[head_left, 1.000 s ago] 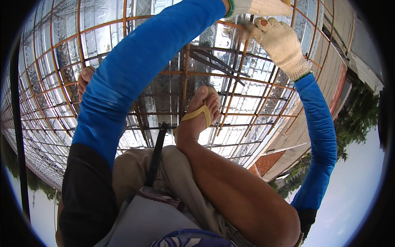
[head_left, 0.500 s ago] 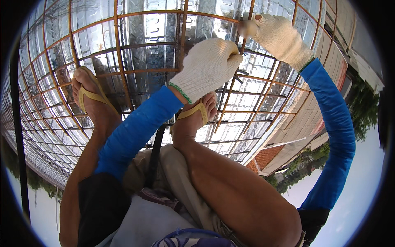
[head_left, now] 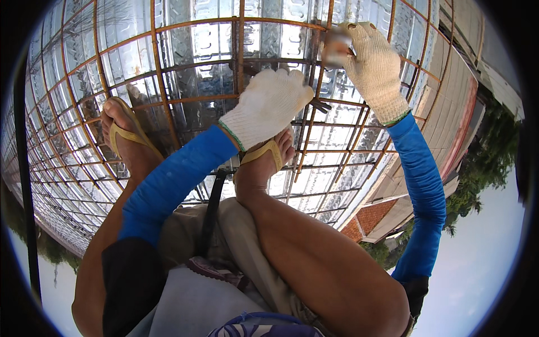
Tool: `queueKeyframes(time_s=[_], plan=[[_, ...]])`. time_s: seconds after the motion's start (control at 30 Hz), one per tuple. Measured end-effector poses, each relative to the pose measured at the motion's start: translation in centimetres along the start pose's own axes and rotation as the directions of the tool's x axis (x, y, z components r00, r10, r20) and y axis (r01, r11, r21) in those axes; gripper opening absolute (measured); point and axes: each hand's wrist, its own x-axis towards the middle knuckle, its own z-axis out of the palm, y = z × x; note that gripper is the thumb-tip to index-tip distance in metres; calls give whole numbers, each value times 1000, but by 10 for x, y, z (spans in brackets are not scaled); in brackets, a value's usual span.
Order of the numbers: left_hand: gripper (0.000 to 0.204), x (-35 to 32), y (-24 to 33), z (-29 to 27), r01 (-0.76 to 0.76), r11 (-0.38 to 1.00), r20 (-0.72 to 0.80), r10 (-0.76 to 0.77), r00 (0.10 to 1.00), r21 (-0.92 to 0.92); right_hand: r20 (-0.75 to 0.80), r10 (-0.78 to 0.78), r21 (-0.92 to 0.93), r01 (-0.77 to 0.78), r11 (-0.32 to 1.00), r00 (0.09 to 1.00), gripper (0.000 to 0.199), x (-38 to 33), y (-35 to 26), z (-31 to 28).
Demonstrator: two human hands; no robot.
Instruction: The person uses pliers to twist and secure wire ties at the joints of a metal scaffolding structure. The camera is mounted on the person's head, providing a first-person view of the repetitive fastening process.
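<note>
My left hand (head_left: 269,104), in a white knitted glove with a green-edged cuff, is closed above the rusty rebar grid (head_left: 196,100). Its fingers curl downward and hide what they hold, if anything. Short dark ends (head_left: 321,105) stick out just beside its fingertips; whether they belong to something in that hand I cannot tell. Farther right and higher up, my right hand (head_left: 373,67) wears a matching glove with worn holes at the fingers. Its fingers and thumb bend toward a bar crossing, where a reddish-brown patch (head_left: 337,48) is too blurred to make out.
Shiny corrugated metal decking (head_left: 210,42) lies under the grid. My feet in yellow flip-flops (head_left: 132,136) stand on the bars. A tiled roof edge (head_left: 449,123) runs along the right, with trees (head_left: 488,151) beyond. A dark strap (head_left: 212,210) hangs between my legs.
My left hand has shifted slightly left and down, its knuckles turned more upward. My right forearm has swung inward to the left, and the right hand now tilts more upright near the same bar.
</note>
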Motion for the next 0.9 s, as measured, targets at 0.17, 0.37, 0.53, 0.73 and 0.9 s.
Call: queueKeyframes(time_s=[0.17,0.37,0.53,0.73,0.9], plan=[[20,-5,1,-19,-161,987,-126,158,979,-18,636,239,431,-595,679,734,33,-51,-50,-66],[22,-7,43,-34,-324,946,-286,318,904,26,788,158,522,-782,340,595,51,-67,-52,-106],[18,17,57,-22,-376,923,-451,372,812,83,729,277,413,-725,550,626,51,-68,-64,-124],[23,-3,42,-2,-368,896,-796,29,605,-247,746,437,354,-855,377,502,44,-69,-59,-154],[46,-11,57,25,-86,445,-342,-537,771,-892,739,547,287,-918,272,393,42,-55,-47,-188]])
